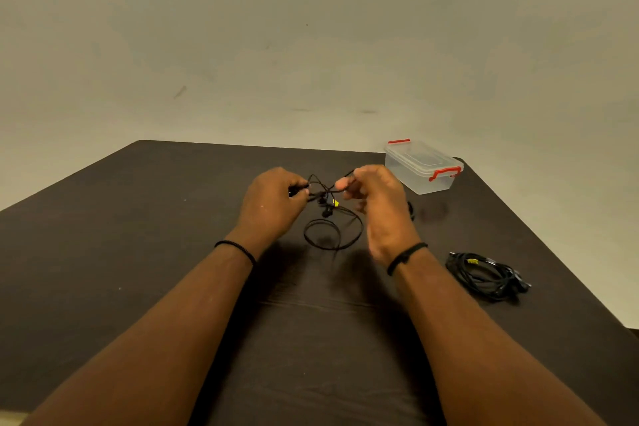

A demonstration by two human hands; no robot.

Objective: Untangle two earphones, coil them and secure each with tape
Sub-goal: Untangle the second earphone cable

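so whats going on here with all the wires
A person is working on a black earphone cable over a dark table. The left hand and right hand each pinch a strand, pulling the tangle apart while a loop hangs to the table. Another cable bundle lies at right, near a clear lidded box.

Black earphone (333, 218), yellow-tagged, is held up w/ loops drooping onto dark table at centre; second black earphone bundle (485, 275) is lain at approx 4 o'clock.

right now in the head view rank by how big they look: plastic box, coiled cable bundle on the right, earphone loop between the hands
1. plastic box
2. coiled cable bundle, close to the box in apparent size and nearer the camera, so unsure
3. earphone loop
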